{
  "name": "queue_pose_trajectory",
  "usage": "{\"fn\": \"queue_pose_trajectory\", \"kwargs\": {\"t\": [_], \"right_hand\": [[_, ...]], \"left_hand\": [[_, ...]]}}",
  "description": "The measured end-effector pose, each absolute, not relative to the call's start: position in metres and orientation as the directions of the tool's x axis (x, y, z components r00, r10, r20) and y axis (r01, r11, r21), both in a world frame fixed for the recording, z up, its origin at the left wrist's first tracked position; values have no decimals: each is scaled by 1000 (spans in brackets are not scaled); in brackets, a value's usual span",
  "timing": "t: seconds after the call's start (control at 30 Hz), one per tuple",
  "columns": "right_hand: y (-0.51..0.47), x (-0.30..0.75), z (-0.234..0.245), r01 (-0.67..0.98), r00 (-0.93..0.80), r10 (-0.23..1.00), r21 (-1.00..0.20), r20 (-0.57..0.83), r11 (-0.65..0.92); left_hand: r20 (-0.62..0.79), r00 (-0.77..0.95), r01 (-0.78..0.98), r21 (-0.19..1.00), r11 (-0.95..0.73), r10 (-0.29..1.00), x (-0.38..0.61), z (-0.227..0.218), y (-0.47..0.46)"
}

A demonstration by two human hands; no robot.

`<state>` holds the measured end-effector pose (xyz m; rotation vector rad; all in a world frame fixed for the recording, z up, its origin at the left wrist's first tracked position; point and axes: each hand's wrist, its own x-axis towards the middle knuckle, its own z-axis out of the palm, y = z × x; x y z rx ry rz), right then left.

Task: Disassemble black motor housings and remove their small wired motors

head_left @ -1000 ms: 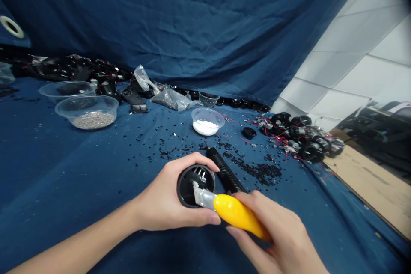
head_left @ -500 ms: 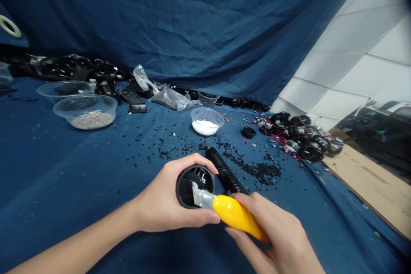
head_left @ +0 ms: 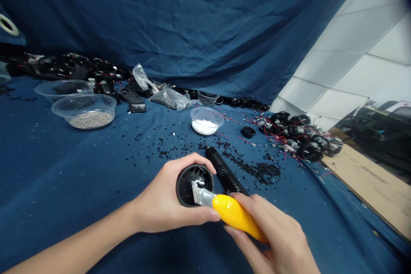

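Note:
My left hand (head_left: 165,201) is wrapped round a black round plastic housing (head_left: 189,182), open side up, low in the middle of the view. My right hand (head_left: 276,239) grips a yellow-handled knife (head_left: 236,216). Its short metal blade (head_left: 199,193) rests on the housing's near rim and points into the opening. A black electric screwdriver (head_left: 224,171) lies on the blue cloth just behind both hands, untouched.
Black plastic crumbs (head_left: 257,169) litter the blue cloth (head_left: 64,171). A small cup of white grains (head_left: 206,120) stands behind; a clear bowl of grey bits (head_left: 85,112) at left. A heap of black parts with red wires (head_left: 298,137) lies right, beside cardboard (head_left: 372,184). Bags and black parts line the back.
The blade has shifted slightly on the housing's rim. Both hands stay nearly where they were; the view has drifted a little.

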<state>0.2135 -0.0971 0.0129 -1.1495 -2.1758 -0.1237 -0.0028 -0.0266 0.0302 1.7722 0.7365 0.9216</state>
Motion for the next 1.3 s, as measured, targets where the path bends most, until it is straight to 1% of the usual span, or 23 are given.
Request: {"fn": "queue_pose_trajectory", "kwargs": {"t": [0.2,0.33,0.5,0.63,0.77,0.83,0.93,1.0,1.1,1.2,1.3], "right_hand": [[-97,214,9,762,-383,692,-215,612,611],[-97,215,8,763,-321,698,-261,641,591],[-98,218,15,755,-300,713,-298,634,584],[-99,222,17,753,-238,766,-384,597,533],[-101,222,16,718,-173,809,-490,562,495],[-101,218,15,661,-125,861,-605,494,443],[-97,208,14,520,-19,939,-799,342,302],[-90,199,15,429,58,963,-878,263,214],[-77,188,17,293,89,981,-946,172,140],[-70,177,16,158,13,997,-984,81,77],[-69,169,10,82,-44,997,-995,57,60]], "left_hand": [[287,528,73,922,-379,799,-2,30,-26],[287,504,96,919,-383,815,-3,28,-25],[298,475,-29,946,-324,828,-3,24,-20],[286,450,-16,950,-313,846,-2,19,-15],[319,425,-52,943,-329,847,-3,16,-10],[282,463,-63,956,-286,840,-3,15,-8],[194,554,-77,980,-183,810,-5,17,-8],[175,583,-105,985,-140,794,-6,18,-9],[174,598,-166,982,-92,783,-6,16,-9],[168,634,-194,979,-55,755,-4,13,-9],[163,687,-182,982,-50,708,-3,12,-10]]}}
